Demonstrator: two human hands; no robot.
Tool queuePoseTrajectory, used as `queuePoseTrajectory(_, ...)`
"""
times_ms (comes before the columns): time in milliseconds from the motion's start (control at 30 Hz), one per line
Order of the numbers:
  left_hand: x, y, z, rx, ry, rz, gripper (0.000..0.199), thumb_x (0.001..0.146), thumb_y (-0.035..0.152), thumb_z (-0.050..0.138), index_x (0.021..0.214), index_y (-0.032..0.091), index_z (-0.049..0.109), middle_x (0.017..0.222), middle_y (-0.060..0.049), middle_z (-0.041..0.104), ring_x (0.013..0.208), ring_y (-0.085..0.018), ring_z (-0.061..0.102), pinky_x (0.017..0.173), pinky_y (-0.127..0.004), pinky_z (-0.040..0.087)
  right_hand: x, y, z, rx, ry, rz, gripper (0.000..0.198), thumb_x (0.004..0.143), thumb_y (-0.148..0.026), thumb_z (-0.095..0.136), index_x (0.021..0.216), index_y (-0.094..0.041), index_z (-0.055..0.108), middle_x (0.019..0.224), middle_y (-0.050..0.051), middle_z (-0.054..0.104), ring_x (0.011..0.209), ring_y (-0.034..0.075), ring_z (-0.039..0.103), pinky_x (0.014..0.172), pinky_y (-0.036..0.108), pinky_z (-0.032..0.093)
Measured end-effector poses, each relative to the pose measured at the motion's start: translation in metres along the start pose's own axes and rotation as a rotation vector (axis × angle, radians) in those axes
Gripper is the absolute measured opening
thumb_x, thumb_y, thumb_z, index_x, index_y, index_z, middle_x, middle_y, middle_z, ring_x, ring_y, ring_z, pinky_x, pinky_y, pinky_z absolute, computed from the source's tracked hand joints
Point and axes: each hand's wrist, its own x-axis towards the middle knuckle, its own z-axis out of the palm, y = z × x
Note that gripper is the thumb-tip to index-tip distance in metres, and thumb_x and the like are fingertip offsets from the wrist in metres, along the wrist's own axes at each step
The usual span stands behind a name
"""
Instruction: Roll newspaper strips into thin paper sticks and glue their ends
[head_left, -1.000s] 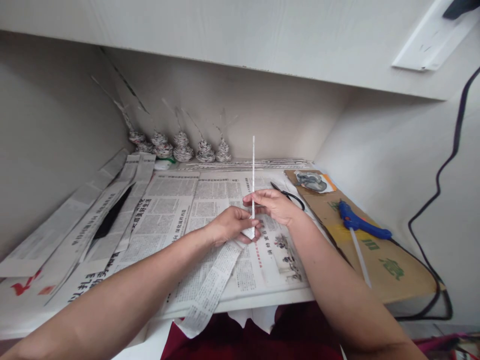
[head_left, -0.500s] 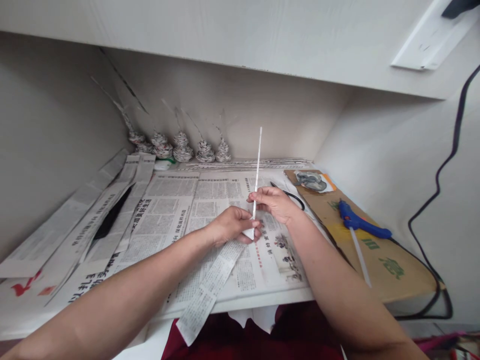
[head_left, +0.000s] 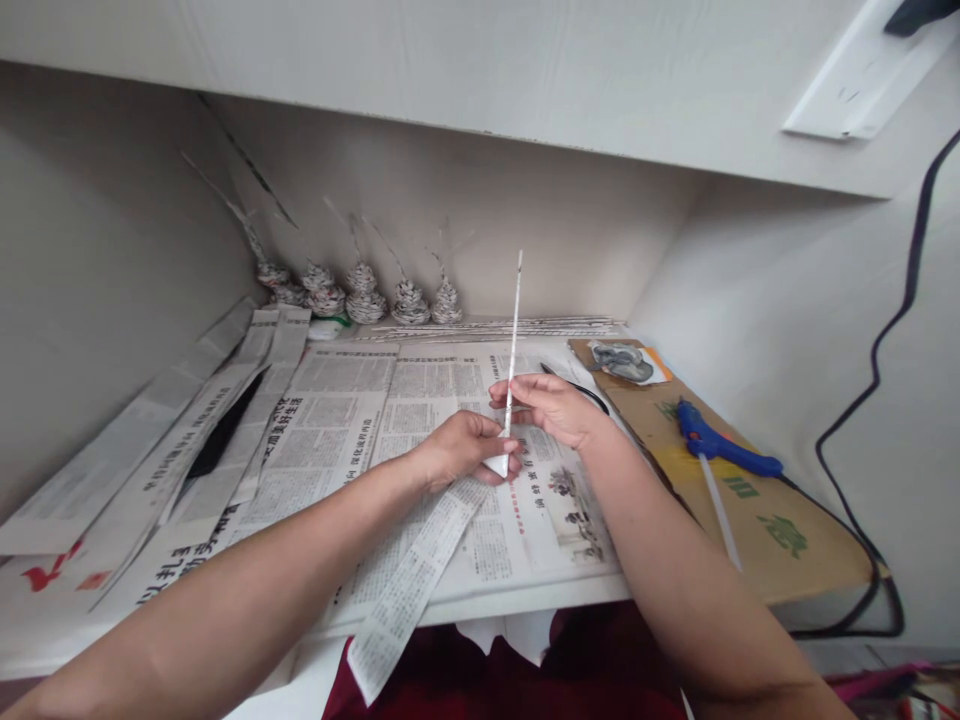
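Nearest, a newspaper strip (head_left: 409, 590) trailing off the desk edge, its upper end caught under the left hand (head_left: 457, 450), thumb and fingers pinched there on the base of a thin rolled paper stick (head_left: 512, 350). Just beyond, touching the same stick a little higher: the right hand (head_left: 551, 405), fingertips closed around it. Long axis near upright, leaning slightly right, tip pointing away toward 5 coiled paper cones (head_left: 364, 295) at the back wall. Scissors (head_left: 581, 392) lying just behind the right hand.

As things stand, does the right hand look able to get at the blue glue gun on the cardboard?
Probably yes. The glue gun lies uncovered on the cardboard, with nothing between it and the right hand. But that hand pinches the rolled paper stick, so it would have to let go first.
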Motion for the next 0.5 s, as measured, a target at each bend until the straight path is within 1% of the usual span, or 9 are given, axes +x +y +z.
queuePoseTrajectory(67,0.0002,-0.0002,0.0,0.01,-0.011,0.007,0.034,0.07,0.041,0.069,0.082,0.009,0.068,0.081,-0.011,0.068,0.076,-0.019,0.065,0.068,-0.033,0.053,0.0,-0.0004,-0.0001,-0.002,0.014,-0.001,0.024,0.068,-0.039,0.074,0.079,-0.018,0.071,0.088,0.005,0.067,0.085,0.016,0.06,0.073,0.029,0.047)
queuePoseTrajectory(133,0.0001,-0.0006,-0.0001,0.018,-0.028,0.015,0.034,0.07,0.041,0.069,0.081,0.009,0.068,0.081,-0.011,0.068,0.077,-0.019,0.064,0.068,-0.033,0.053,0.0006,-0.0004,-0.0002,0.008,0.085,-0.011,0.021,0.066,-0.037,0.076,0.073,-0.018,0.069,0.08,0.003,0.066,0.079,0.014,0.059,0.069,0.026,0.047)
queuePoseTrajectory(200,0.0,-0.0012,-0.0003,0.017,-0.035,0.02,0.035,0.071,0.042,0.069,0.082,0.009,0.068,0.081,-0.011,0.068,0.077,-0.019,0.065,0.067,-0.033,0.053,0.0009,-0.0004,-0.0003,0.011,0.115,-0.017,0.022,0.067,-0.039,0.075,0.073,-0.018,0.069,0.077,0.002,0.065,0.076,0.014,0.059,0.067,0.026,0.046)
queuePoseTrajectory(300,-0.0001,-0.0019,-0.0009,0.012,-0.018,0.024,0.035,0.071,0.041,0.068,0.085,0.009,0.068,0.081,-0.011,0.068,0.076,-0.019,0.065,0.067,-0.033,0.053,0.0001,-0.001,0.0,-0.022,0.034,-0.007,0.026,0.07,-0.041,0.071,0.081,-0.017,0.071,0.088,0.006,0.067,0.085,0.017,0.06,0.073,0.03,0.047)
queuePoseTrajectory(367,-0.0002,-0.0018,-0.0009,0.014,-0.01,0.019,0.035,0.072,0.041,0.068,0.085,0.009,0.068,0.081,-0.011,0.068,0.076,-0.019,0.065,0.067,-0.032,0.053,-0.0003,-0.0014,0.0005,-0.032,0.023,-0.003,0.025,0.069,-0.039,0.073,0.079,-0.017,0.071,0.089,0.006,0.067,0.087,0.018,0.06,0.075,0.031,0.047)
queuePoseTrajectory(433,-0.0002,-0.0014,-0.0006,0.016,-0.02,0.017,0.034,0.072,0.04,0.068,0.084,0.009,0.068,0.082,-0.011,0.068,0.076,-0.018,0.064,0.066,-0.032,0.053,-0.0003,-0.0018,0.0009,-0.024,0.087,-0.009,0.022,0.066,-0.037,0.076,0.073,-0.017,0.069,0.082,0.004,0.067,0.083,0.016,0.06,0.072,0.028,0.046)
queuePoseTrajectory(500,-0.0001,-0.0007,-0.0002,0.012,-0.031,0.02,0.033,0.073,0.039,0.068,0.084,0.009,0.068,0.081,-0.011,0.067,0.076,-0.018,0.064,0.066,-0.032,0.053,-0.0005,-0.0024,0.0009,-0.017,0.129,-0.015,0.023,0.066,-0.039,0.075,0.072,-0.018,0.069,0.079,0.003,0.066,0.08,0.015,0.059,0.069,0.028,0.046)
